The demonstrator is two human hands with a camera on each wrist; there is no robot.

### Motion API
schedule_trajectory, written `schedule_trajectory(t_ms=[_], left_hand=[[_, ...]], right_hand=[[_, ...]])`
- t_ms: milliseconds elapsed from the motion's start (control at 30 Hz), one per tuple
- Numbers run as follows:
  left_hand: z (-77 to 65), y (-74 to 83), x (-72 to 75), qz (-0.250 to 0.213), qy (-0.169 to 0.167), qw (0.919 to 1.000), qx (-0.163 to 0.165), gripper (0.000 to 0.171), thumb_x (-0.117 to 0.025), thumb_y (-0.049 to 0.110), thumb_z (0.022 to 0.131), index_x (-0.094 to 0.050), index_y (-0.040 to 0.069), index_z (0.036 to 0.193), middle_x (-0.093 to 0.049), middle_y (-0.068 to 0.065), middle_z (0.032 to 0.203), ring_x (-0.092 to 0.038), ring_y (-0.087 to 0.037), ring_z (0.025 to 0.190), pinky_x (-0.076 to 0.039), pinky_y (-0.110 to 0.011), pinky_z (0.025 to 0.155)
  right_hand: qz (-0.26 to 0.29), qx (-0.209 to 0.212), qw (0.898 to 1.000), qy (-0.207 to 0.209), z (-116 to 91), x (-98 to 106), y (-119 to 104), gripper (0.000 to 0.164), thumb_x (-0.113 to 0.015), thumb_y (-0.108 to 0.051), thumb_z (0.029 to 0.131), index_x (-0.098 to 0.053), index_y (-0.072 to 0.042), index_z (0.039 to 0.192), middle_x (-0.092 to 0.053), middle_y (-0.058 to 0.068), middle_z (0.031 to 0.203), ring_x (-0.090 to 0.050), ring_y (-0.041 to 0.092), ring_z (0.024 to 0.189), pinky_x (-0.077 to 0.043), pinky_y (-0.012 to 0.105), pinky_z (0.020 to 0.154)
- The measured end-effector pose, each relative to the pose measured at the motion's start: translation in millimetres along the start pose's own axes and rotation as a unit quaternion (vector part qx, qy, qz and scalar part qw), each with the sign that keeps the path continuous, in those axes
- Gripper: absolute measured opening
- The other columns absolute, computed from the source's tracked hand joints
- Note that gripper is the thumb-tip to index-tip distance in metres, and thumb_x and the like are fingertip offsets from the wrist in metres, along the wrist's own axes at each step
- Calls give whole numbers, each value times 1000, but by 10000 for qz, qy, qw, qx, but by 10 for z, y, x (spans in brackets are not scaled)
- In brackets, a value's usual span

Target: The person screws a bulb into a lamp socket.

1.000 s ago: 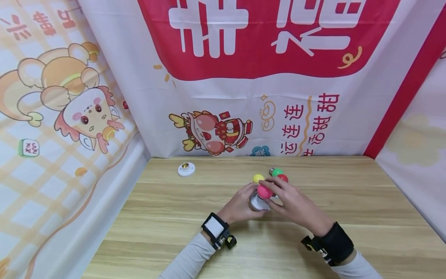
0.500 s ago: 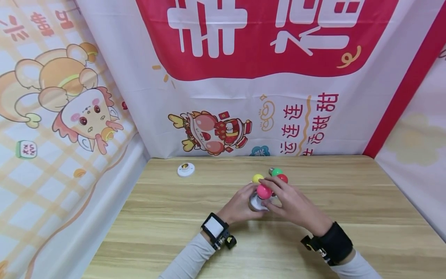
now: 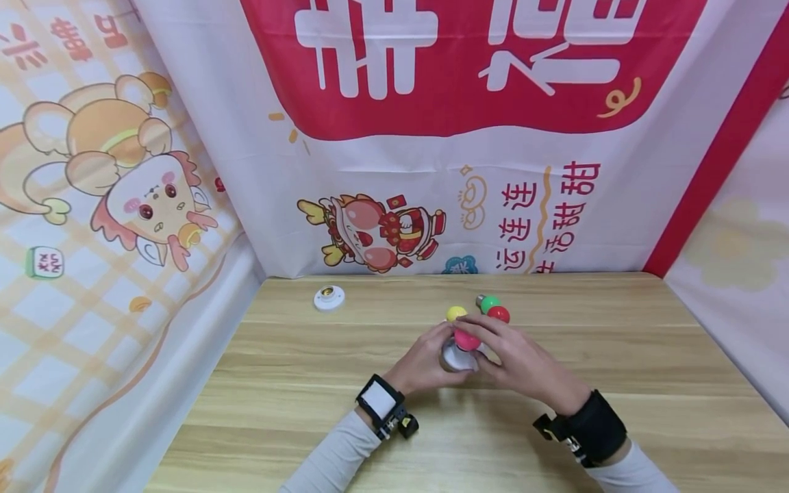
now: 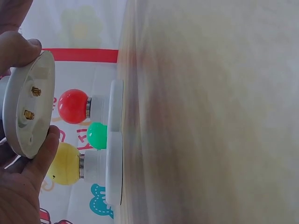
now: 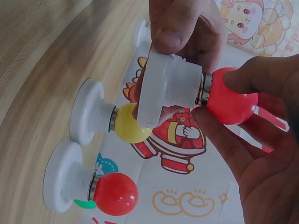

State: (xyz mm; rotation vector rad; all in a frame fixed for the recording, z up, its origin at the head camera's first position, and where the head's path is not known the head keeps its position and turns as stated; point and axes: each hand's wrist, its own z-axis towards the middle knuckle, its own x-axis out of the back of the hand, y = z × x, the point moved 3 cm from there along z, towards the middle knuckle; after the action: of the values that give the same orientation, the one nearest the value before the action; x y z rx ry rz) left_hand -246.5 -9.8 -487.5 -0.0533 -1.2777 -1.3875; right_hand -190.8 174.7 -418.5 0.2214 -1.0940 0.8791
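Note:
My left hand (image 3: 427, 363) grips a white round lamp socket (image 5: 180, 84) by its base, held up off the table. In the left wrist view the underside of that socket (image 4: 35, 105) shows two brass screws. A pinkish-red light bulb (image 5: 236, 100) sits in the socket's mouth with a little of its metal cap showing. The fingers and thumb of my right hand (image 3: 524, 359) are curled round this bulb. Behind the hands, a yellow bulb (image 5: 133, 122) and a red bulb (image 5: 117, 193) each stand in a white socket on the table.
A green bulb (image 3: 490, 303) lies loose on the table behind the red one. A white socket (image 3: 329, 297) with no bulb stands at the back left of the wooden table (image 3: 277, 383). Printed cloth (image 3: 382, 164) hangs along the table's back edge.
The fingers of my right hand have shifted on the bulb and now cover more of its top. My left hand and the socket stay in place.

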Motion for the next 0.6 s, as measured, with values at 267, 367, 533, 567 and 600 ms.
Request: schedule_trajectory(t_ms=[267, 367, 533, 567, 600], left_hand=[[14, 33, 7, 182, 49, 9998, -85, 86, -91, 19, 86, -45, 10, 158, -53, -9, 159, -57, -22, 143, -51, -31, 118], [9, 32, 3, 266, 55, 9996, -64, 83, -91, 20, 86, -47, 9, 155, -55, -9, 157, -59, -21, 141, -52, -31, 117], [4, 27, -5, 253, 21, 9997, -22, 79, -90, 21, 86, -50, 9, 153, -57, -9, 156, -59, -20, 140, -52, -31, 117], [4, 27, -7, 274, 21, 9996, -43, 79, -90, 21, 86, -50, 9, 153, -57, -9, 155, -59, -20, 140, -52, -31, 117], [4, 27, -10, 283, 19, 9996, -61, 79, -91, 21, 86, -50, 9, 153, -57, -9, 155, -59, -21, 140, -52, -31, 117]], right_hand=[[-251, 15, 9995, 184, 15, 10, 6, 64, -91, -15, 85, -67, -12, 143, -65, 16, 143, -68, 38, 129, -62, 51, 99], [-292, -132, 9993, 190, 13, -2, 16, 62, -91, -17, 85, -68, -12, 143, -67, 16, 138, -72, 35, 121, -65, 49, 95], [-364, -218, 9987, 271, 8, -17, 34, 61, -92, -20, 85, -69, -11, 140, -68, 15, 133, -74, 32, 116, -66, 47, 93], [-380, -209, 9986, 297, 8, -18, 34, 61, -92, -21, 85, -69, -11, 140, -68, 15, 132, -74, 32, 117, -66, 47, 93], [-395, -195, 9985, 321, 9, -19, 36, 60, -92, -22, 84, -69, -11, 139, -68, 15, 131, -74, 33, 117, -66, 47, 93]])
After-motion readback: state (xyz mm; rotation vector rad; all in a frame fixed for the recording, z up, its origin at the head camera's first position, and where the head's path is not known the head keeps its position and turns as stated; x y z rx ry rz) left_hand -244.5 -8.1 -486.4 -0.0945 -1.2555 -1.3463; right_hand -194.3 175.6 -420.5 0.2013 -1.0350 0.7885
